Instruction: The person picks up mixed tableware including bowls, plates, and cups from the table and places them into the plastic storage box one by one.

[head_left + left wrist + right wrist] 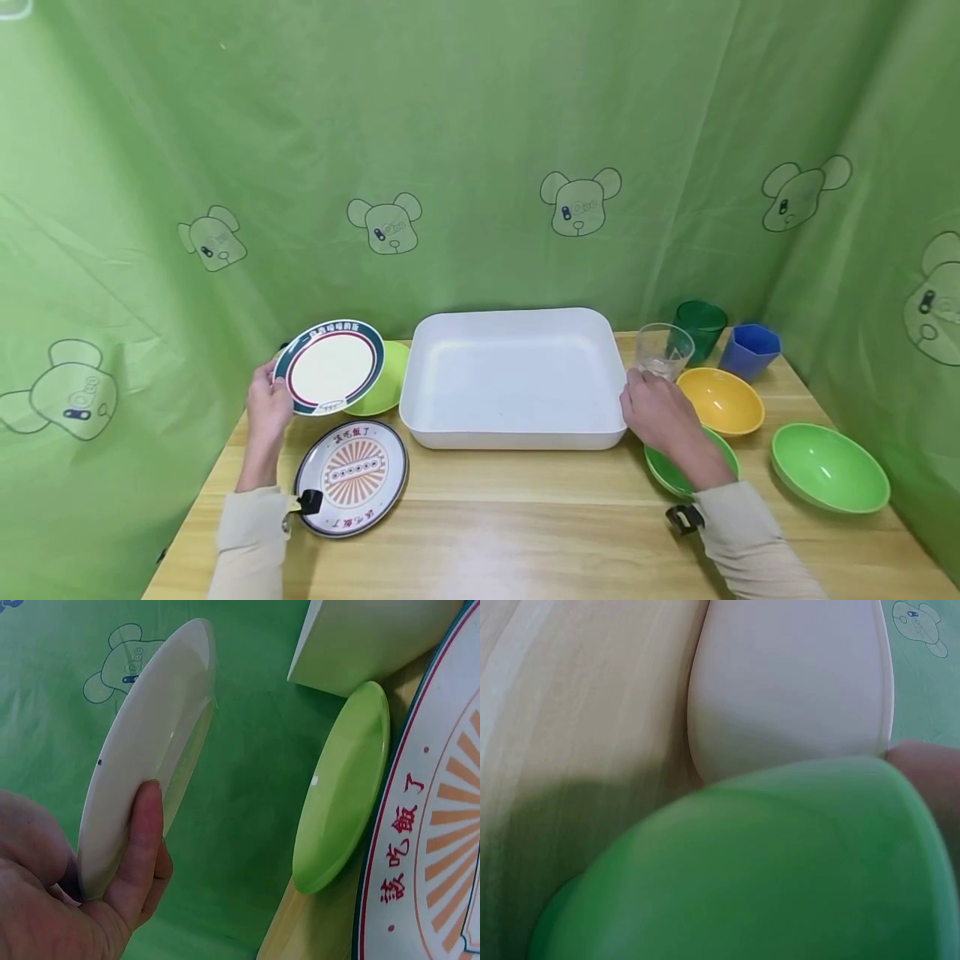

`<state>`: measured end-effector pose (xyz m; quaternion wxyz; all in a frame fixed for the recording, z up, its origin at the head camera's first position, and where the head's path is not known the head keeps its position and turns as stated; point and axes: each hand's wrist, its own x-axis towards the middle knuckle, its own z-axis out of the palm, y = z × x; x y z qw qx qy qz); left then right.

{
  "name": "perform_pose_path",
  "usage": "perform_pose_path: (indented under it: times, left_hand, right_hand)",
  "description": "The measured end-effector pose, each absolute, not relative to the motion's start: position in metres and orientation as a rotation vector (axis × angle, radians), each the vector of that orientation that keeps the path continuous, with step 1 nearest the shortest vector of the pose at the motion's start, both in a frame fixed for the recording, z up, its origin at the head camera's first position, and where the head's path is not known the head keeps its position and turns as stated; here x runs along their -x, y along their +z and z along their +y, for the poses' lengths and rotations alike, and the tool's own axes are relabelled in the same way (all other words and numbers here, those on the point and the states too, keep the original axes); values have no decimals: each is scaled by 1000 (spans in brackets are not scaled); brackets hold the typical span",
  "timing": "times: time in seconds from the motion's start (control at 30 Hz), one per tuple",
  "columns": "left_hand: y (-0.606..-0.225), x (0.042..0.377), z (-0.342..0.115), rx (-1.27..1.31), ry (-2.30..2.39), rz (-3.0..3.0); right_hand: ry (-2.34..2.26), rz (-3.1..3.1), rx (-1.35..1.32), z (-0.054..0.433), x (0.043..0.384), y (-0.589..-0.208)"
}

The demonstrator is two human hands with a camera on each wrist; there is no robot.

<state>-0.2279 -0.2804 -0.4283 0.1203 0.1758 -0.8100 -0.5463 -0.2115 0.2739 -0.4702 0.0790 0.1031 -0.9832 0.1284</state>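
Note:
In my left hand (268, 404) is a white plate with a teal rim (333, 367), raised and tilted. The left wrist view shows fingers (142, 840) against its pale underside. Below it on the table lies a plate with orange rays (352, 477), and a lime green dish (386, 383) is partly hidden behind the raised plate. My right hand (660, 417) grips the right edge of a white tray (513, 439), fingers curled at its rim. Under that wrist is a green bowl (663, 467), which fills much of the right wrist view. A clear glass (663, 337) stands just behind this hand.
Right of my right hand are an orange bowl (720, 402) and a bright green bowl (828, 467). Behind them stand a dark green cup (701, 327) and a blue cup (750, 352). A green curtain (480, 125) hangs along the table's back and sides.

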Motion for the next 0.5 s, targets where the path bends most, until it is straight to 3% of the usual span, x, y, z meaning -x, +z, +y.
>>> perform_pose_path:
  times: [0.5]
  left_hand:
    - [-424, 239, -250, -402, -1664, -2355]
  right_hand:
    - [371, -2929, -324, 273, 212, -470]
